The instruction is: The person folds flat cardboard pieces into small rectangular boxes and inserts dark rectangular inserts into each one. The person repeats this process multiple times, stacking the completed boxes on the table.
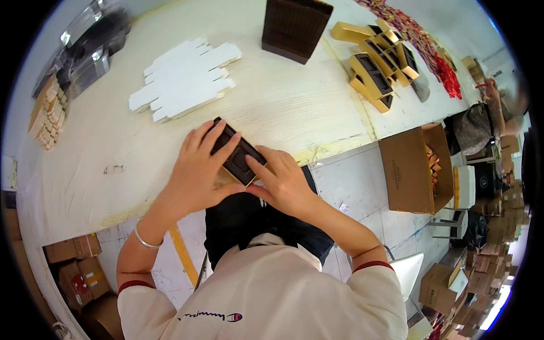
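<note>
A small gold-edged box with a dark brown moulded insert (242, 160) is at the table's near edge, tilted slightly, between my two hands. My left hand (198, 164) grips its left side, its fingers reaching over the far end and the thumb at the near end. From the right, my right hand (285, 180) closes on the near corner, with fingertips pressing on the insert and its rim. Most of the box's gold wall is hidden by my fingers. Beyond my hands, a stack of dark brown inserts (296, 28) stands on the table.
A pile of flat white cartons (184, 79) lies ahead on the left. Several gold boxes with dark inserts (371, 76) are heaped at the far right, near red wrapped pieces (447, 76). An open cardboard box (405, 175) stands on the floor to the right. Metal tins (90, 71) sit far left.
</note>
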Demonstrator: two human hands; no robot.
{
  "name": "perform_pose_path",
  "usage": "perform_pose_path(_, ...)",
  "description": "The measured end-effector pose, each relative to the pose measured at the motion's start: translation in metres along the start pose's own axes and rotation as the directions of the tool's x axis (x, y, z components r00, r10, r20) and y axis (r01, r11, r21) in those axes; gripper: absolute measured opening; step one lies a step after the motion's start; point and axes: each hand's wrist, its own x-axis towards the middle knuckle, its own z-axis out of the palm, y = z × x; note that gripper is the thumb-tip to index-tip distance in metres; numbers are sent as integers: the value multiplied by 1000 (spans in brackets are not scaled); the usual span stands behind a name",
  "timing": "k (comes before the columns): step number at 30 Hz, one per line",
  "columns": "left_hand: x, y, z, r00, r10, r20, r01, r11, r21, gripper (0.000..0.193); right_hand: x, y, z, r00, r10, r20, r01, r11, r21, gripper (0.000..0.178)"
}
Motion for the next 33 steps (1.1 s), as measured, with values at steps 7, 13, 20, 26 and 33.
perform_pose_path(7, 5, -48, -36, 942, -233, -243, 248, 968, 36, 64, -10, 62, -93, 927, 207, -312, -274, 943, -189, 49)
perform_pose_path(13, 23, -108, -7, 960, -186, -207, 219, 964, 150, 36, 8, 201, -203, 898, 229, -377, -374, 849, -375, 60)
perform_pose_path(20, 8, -131, 3, 943, 43, -329, 112, 891, 439, 12, 49, 160, -134, 901, 113, -419, -321, 825, -466, 53)
perform_pose_path(26, 9, -116, -20, 888, -273, -369, 306, 951, 32, 10, 25, 87, -54, 896, -15, -444, -56, 987, -148, 47)
perform_pose_path(33, -37, -7, -2, 882, 333, -333, -247, 929, 275, 9, 4, 9, -20, 942, -287, -174, 266, 955, -133, 45)
